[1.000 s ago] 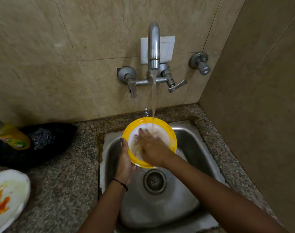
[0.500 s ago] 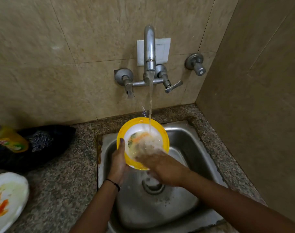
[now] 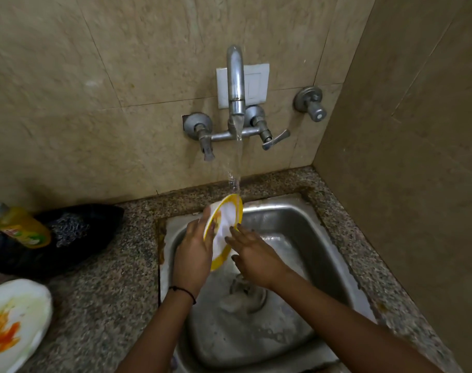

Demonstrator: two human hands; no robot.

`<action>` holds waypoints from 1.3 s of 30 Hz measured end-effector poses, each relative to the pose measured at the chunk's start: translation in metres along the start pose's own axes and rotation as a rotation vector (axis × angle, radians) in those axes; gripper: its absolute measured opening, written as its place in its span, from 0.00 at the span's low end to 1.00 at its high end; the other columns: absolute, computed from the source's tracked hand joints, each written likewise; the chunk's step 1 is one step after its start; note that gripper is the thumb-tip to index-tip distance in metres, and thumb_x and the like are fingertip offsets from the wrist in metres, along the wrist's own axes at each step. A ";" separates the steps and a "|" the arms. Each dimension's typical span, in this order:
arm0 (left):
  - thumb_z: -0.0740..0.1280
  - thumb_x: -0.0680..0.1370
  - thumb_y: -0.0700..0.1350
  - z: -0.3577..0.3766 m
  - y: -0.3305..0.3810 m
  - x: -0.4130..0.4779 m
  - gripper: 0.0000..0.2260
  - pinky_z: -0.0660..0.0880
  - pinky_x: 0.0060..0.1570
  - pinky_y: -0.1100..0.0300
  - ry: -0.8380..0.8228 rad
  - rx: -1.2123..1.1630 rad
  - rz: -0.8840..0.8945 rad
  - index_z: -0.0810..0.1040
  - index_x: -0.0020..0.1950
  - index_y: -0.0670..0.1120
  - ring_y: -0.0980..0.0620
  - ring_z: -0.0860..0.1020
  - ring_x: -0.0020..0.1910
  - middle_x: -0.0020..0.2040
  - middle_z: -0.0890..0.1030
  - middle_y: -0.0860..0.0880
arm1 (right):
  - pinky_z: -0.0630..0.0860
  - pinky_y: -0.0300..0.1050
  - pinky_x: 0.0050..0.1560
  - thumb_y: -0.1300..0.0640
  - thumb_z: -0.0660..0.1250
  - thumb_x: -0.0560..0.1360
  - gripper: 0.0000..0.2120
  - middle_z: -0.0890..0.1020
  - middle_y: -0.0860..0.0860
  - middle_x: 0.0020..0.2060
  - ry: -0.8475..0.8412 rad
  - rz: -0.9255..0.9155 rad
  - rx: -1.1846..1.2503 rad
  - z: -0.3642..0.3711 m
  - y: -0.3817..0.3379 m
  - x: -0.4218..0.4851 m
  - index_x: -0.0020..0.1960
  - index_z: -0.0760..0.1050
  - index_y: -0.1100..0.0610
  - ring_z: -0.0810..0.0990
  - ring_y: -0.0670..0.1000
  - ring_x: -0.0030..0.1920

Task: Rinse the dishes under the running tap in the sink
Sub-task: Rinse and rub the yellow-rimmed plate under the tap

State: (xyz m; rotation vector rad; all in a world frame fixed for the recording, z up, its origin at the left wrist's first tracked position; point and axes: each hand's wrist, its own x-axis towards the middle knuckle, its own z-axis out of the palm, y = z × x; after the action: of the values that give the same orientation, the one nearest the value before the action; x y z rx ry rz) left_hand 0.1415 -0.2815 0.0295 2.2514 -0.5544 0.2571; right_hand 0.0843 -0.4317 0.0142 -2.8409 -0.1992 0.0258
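left hand (image 3: 194, 254): grip clasped on the back of the yellow-rimmed plate (image 3: 225, 227), tilted on edge.
right hand (image 3: 256, 255): grip released, fingertips (image 3: 236, 228) on the plate's face.
plate: frame centre, over the sink (image 3: 296, 211), under the tap (image 3: 235, 84) stream.

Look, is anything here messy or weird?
Yes. The white plate on the counter, far left, is smeared with orange food. A yellow bottle lies tipped over on the black bag. Brown stains line the sink rim.
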 end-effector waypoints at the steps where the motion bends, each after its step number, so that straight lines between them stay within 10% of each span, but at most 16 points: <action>1: 0.57 0.83 0.49 0.001 -0.001 0.002 0.18 0.76 0.47 0.56 0.003 -0.139 -0.130 0.71 0.72 0.46 0.44 0.80 0.54 0.58 0.80 0.43 | 0.51 0.54 0.75 0.57 0.59 0.78 0.26 0.56 0.59 0.76 0.008 0.015 0.043 -0.002 -0.004 0.003 0.75 0.58 0.59 0.52 0.57 0.76; 5: 0.58 0.75 0.67 -0.001 -0.002 0.007 0.21 0.77 0.47 0.51 -0.070 -0.773 -0.699 0.82 0.47 0.54 0.44 0.81 0.44 0.42 0.84 0.47 | 0.39 0.47 0.76 0.53 0.57 0.80 0.32 0.43 0.57 0.77 0.053 0.092 0.081 -0.013 -0.007 0.017 0.77 0.44 0.60 0.42 0.55 0.77; 8: 0.54 0.79 0.62 0.002 0.003 0.007 0.19 0.79 0.46 0.44 -0.117 -0.961 -0.859 0.80 0.47 0.53 0.44 0.82 0.42 0.38 0.85 0.52 | 0.35 0.45 0.73 0.50 0.59 0.79 0.36 0.41 0.57 0.76 0.102 0.193 0.059 -0.019 -0.003 0.030 0.76 0.41 0.60 0.40 0.56 0.77; 17: 0.49 0.80 0.64 0.017 0.016 0.012 0.23 0.79 0.51 0.46 -0.322 -1.140 -0.907 0.77 0.57 0.52 0.49 0.82 0.48 0.47 0.85 0.51 | 0.41 0.56 0.74 0.52 0.47 0.79 0.29 0.46 0.54 0.77 0.057 0.049 -0.246 -0.036 0.009 0.053 0.77 0.45 0.58 0.44 0.58 0.77; 32: 0.40 0.74 0.72 0.008 0.017 0.017 0.38 0.77 0.51 0.46 -0.401 -1.313 -0.993 0.76 0.63 0.49 0.47 0.83 0.50 0.52 0.85 0.46 | 0.50 0.45 0.76 0.63 0.55 0.79 0.25 0.54 0.55 0.77 -0.161 -0.145 0.268 -0.047 -0.024 0.032 0.76 0.56 0.59 0.52 0.52 0.77; 36: 0.41 0.75 0.70 0.004 0.012 0.025 0.37 0.80 0.46 0.50 -0.321 -1.281 -0.996 0.76 0.63 0.48 0.45 0.82 0.51 0.52 0.84 0.46 | 0.72 0.40 0.54 0.60 0.57 0.77 0.16 0.82 0.53 0.56 -0.243 -0.182 0.300 -0.075 -0.015 0.005 0.57 0.79 0.55 0.80 0.47 0.53; 39: 0.43 0.76 0.69 0.001 0.013 0.030 0.34 0.81 0.40 0.51 -0.296 -1.244 -0.976 0.74 0.66 0.51 0.45 0.81 0.52 0.59 0.81 0.44 | 0.69 0.43 0.39 0.57 0.59 0.76 0.13 0.82 0.58 0.39 -0.149 -0.047 0.256 -0.102 0.002 -0.003 0.41 0.80 0.60 0.78 0.51 0.39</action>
State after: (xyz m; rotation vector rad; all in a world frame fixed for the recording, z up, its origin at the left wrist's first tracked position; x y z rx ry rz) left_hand 0.1618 -0.2994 0.0478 1.0904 0.2760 -0.7360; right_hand 0.0857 -0.4633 0.1113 -2.5788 -0.2733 0.2361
